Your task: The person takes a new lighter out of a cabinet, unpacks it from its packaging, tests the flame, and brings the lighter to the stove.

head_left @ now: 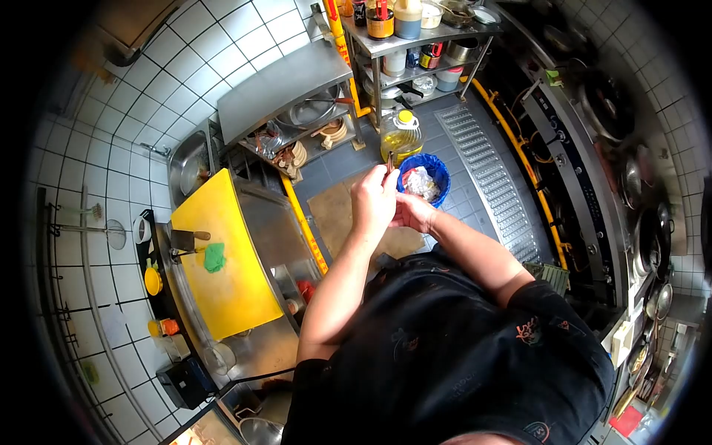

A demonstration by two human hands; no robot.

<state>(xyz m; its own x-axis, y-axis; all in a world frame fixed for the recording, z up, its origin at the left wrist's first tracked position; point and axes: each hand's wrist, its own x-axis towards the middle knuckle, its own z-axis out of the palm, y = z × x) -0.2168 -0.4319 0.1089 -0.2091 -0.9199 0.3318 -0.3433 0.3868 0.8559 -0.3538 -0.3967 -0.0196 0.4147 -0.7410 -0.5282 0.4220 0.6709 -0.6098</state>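
My left hand [373, 194] is closed round a thin dark tool [390, 160] that points up from the fingers; its exact kind cannot be made out. Close beside it, my right hand [415, 212] is curled, its fingertips near the left palm, and whatever it holds is hidden. Both hands are at the near left edge of a bin with a blue liner [443, 176], which has white crumpled waste [421, 182] inside. Just behind the bin stands a large clear bottle of yellow oil [401, 136] with a yellow cap.
At left, a yellow cutting board [222, 274] bears a cleaver [183, 239] and a green cloth [214, 257]. A sink [191, 165] is beyond it. Steel shelves [386, 46] with bottles stand ahead. A stove front [575, 156] and floor grate [486, 174] lie to the right.
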